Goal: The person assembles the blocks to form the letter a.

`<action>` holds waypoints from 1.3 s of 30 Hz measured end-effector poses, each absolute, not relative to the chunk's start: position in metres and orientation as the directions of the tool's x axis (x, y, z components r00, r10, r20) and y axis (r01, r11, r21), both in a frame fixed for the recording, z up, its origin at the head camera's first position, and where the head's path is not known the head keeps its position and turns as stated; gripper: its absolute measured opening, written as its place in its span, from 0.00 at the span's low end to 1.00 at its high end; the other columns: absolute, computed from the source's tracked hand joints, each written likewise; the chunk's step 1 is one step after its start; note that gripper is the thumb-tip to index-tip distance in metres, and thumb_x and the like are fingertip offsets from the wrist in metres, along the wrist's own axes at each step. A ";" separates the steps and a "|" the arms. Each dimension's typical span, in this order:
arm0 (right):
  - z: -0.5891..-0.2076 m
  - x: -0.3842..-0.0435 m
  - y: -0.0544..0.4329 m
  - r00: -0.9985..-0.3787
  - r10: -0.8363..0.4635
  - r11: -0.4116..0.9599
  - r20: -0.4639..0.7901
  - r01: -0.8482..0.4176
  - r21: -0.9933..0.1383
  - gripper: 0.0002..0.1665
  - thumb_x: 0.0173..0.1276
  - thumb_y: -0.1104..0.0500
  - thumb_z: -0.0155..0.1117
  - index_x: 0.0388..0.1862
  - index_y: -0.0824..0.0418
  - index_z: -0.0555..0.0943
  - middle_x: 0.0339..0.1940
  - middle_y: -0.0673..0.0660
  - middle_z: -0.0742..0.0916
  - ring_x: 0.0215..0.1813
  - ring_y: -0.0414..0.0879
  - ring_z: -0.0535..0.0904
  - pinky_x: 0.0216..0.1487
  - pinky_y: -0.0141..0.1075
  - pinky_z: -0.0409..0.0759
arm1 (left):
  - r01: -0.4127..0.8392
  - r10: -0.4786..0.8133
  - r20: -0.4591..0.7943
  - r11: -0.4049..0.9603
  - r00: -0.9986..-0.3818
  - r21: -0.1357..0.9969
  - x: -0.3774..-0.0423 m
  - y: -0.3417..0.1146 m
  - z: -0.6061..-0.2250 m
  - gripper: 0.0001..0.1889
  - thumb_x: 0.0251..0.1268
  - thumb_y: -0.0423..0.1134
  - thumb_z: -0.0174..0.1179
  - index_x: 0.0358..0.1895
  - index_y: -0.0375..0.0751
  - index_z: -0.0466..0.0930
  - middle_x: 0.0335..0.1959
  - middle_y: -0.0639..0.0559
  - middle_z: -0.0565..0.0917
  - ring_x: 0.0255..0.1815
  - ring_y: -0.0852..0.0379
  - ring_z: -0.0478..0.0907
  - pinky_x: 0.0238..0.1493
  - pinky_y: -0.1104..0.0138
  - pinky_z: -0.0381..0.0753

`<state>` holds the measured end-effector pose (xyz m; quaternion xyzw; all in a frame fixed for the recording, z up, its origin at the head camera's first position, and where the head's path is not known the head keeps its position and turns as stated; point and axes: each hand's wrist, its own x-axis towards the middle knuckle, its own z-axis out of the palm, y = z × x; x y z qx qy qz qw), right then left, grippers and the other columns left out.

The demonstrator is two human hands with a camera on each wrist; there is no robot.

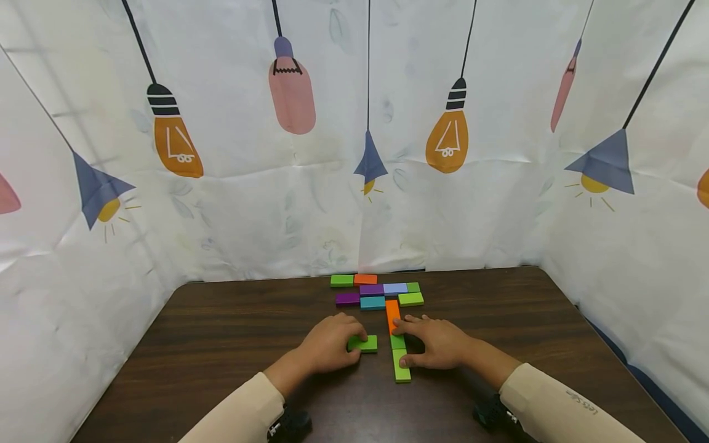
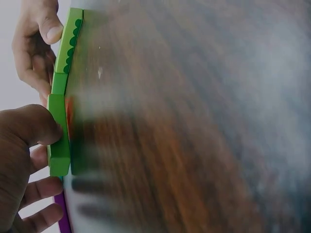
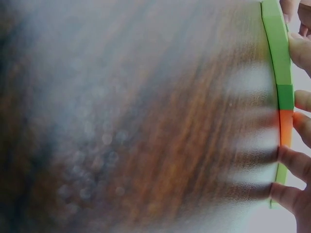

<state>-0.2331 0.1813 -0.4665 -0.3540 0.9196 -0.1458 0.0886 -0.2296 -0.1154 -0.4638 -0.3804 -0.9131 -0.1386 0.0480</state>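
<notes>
My left hand grips a light green block between thumb and fingers, low over the table, left of a column of blocks. In the left wrist view the held block shows one long face, with the thumb on it. My right hand rests on the column with its fingers spread. Its thumb touches the nearest light green block, while the fingertips lie by the small green block and the orange block. Scalloped dark green marks run along the light green block in the left wrist view.
Beyond the column lie a teal block, purple blocks, a light blue block and several green ones. A red-orange block lies at the back edge of the dark wooden table. A printed white curtain hangs behind.
</notes>
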 end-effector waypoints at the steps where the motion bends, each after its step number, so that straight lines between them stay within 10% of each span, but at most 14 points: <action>1: -0.467 -0.233 0.181 -0.734 -0.676 0.707 -0.059 -0.625 -0.329 0.42 0.67 0.23 0.57 0.74 0.42 0.74 0.77 0.51 0.72 0.72 0.66 0.70 0.66 0.62 0.71 | 0.709 0.683 0.192 0.670 -0.705 0.220 -0.229 -0.114 -0.463 0.09 0.61 0.42 0.70 0.44 0.52 0.87 0.44 0.60 0.83 0.45 0.57 0.79 0.52 0.57 0.80; 39: -0.469 -0.233 0.182 -0.741 -0.669 0.713 -0.061 -0.616 -0.334 0.43 0.67 0.23 0.55 0.75 0.41 0.73 0.78 0.52 0.71 0.71 0.70 0.70 0.65 0.66 0.69 | 0.697 0.677 0.172 0.678 -0.716 0.232 -0.228 -0.090 -0.468 0.09 0.66 0.46 0.68 0.47 0.55 0.87 0.47 0.62 0.84 0.48 0.58 0.79 0.53 0.59 0.80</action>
